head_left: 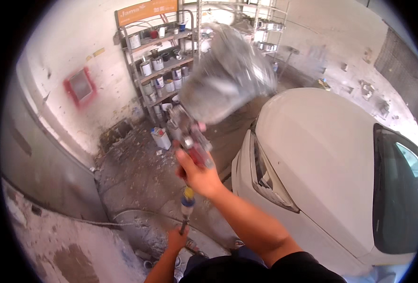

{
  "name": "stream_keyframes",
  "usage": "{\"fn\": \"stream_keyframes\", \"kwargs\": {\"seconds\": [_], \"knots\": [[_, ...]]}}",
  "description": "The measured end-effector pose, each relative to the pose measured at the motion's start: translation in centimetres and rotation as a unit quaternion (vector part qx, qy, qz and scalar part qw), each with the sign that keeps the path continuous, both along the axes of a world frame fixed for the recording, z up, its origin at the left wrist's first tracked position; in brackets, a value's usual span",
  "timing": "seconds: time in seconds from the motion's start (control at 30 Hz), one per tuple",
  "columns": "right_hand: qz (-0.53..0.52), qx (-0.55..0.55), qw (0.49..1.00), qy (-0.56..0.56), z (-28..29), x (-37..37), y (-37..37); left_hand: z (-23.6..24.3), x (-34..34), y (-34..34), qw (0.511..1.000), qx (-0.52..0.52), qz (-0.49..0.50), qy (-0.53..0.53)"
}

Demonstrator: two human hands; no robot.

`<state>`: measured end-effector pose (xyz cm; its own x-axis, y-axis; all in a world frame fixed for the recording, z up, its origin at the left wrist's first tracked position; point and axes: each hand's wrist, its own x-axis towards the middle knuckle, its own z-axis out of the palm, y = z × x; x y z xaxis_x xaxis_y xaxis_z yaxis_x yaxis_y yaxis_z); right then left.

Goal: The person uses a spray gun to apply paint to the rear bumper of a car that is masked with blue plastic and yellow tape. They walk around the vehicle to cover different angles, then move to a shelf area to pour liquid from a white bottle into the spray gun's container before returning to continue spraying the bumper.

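Observation:
My right hand (200, 175) is raised in the middle of the view, its fingers wrapped round a spray gun (190, 134) with a metal head and reddish handle. Below the handle hangs a yellow and blue hose fitting (187, 198). Lower down, my left hand (177, 238) is closed on the dark air hose (184, 226) leading from it. Just past the gun's head is a large grey, shiny sheet (232, 70) resembling crumpled plastic film, smeared by motion. I cannot tell whether it touches the gun. A pale grey car (317, 137) is close on my right.
Metal shelves (164, 70) with several paint cans stand against the far wall. A white rectangular can (161, 138) sits on the floor beside them. A loose hose (138, 211) crosses the dusty floor at left, near a grey metal panel (43, 146).

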<state>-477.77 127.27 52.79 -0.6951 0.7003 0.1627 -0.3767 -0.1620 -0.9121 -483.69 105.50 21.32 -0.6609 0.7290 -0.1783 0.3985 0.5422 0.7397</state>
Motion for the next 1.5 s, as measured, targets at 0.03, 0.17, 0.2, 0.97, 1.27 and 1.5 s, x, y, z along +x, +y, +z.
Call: {"fn": "stream_keyframes", "kwargs": {"seconds": [0.03, 0.17, 0.2, 0.97, 1.27, 1.5], "knots": [[0.004, -0.007, 0.999, -0.048, -2.0, 0.1, -0.4, -0.9, -0.4, -1.3, 0.999, -0.034, -0.032, -0.022], [0.004, -0.091, 0.989, -0.115, -8.0, 1.4, -2.2, -2.1, -2.6, -4.3, 0.974, -0.128, -0.175, -0.064], [-0.003, -0.104, 0.987, -0.121, -9.4, 1.1, -3.0, -3.7, -3.5, -5.5, 0.966, -0.149, -0.202, -0.06], [0.062, -0.118, 0.987, 0.093, -8.0, -11.3, 8.9, 5.7, -37.2, 9.3, 0.982, -0.116, -0.097, 0.117], [-0.007, 0.047, 0.991, -0.122, -9.7, -12.6, 11.5, 4.0, -39.8, 18.0, 0.906, -0.287, -0.308, 0.051], [-0.25, 0.144, 0.945, -0.157, -13.8, -10.7, 2.8, 2.1, -27.6, 23.4, 0.802, -0.196, -0.552, -0.113]]}}
